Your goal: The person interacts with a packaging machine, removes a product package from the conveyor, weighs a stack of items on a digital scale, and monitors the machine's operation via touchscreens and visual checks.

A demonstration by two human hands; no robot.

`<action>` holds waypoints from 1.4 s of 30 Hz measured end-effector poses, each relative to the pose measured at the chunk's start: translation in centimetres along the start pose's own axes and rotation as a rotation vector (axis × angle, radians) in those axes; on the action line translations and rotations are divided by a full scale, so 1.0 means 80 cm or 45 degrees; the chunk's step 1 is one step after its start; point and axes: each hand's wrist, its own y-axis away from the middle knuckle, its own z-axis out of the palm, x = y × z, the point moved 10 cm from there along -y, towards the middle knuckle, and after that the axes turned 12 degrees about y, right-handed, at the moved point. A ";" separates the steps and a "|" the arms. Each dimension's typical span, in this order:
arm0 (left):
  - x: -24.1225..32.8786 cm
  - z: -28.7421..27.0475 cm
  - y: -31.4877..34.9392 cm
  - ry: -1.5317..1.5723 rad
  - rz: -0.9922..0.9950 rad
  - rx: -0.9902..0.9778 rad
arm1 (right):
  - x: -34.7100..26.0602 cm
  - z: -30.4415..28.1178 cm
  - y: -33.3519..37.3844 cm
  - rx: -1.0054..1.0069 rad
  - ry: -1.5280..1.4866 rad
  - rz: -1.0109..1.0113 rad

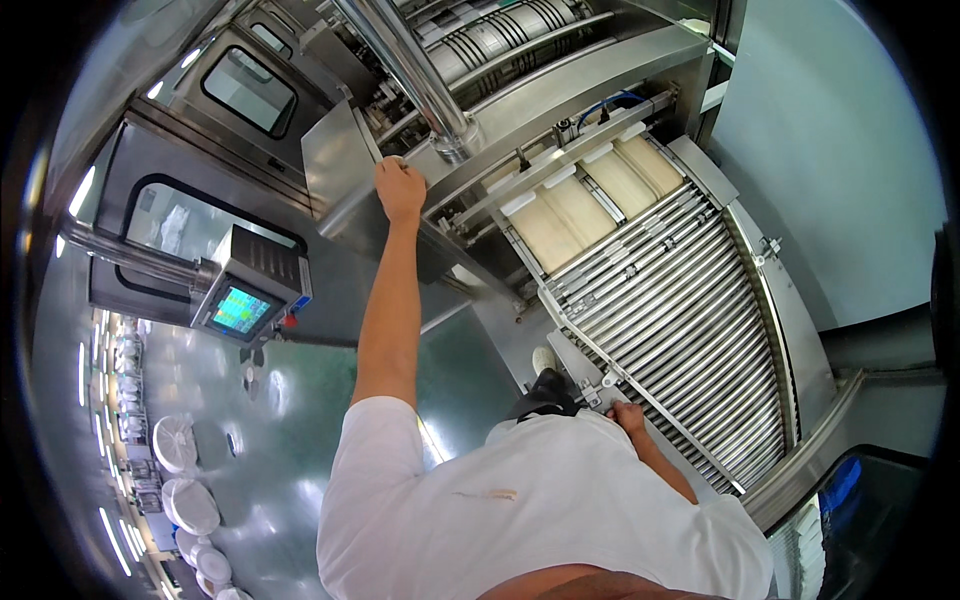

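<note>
My left arm reaches forward, and my left hand (400, 190) is closed over the edge of a steel machine panel (338, 160), just left of a thick polished post (410, 75). Low at my right side, my right hand (628, 416) has its fingers curled at the near side rail of a curved roller conveyor (670, 340), close to a small metal clamp bracket (600, 388). What those fingers hold, if anything, is hidden. Pale beige flat slabs (562, 222) lie side by side at the conveyor's far end, under a metal crossbar (570, 165).
A control box with a lit screen (240, 309) hangs on an arm at the left, a red knob (290, 321) beside it. Machine rollers (500, 40) stand beyond the post. White-covered round bundles (190, 505) line the green floor (290, 440). A grey panel (830, 170) rises at the right.
</note>
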 end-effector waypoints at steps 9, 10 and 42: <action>0.000 0.003 -0.001 -0.027 -0.012 -0.004 | 0.003 0.003 -0.002 0.002 -0.057 -0.013; -0.004 0.003 -0.003 -0.025 -0.017 -0.004 | 0.001 0.000 -0.003 -0.008 -0.058 -0.018; -0.022 0.003 0.001 -0.097 0.078 -0.021 | -0.008 0.001 -0.018 -0.029 0.161 -0.255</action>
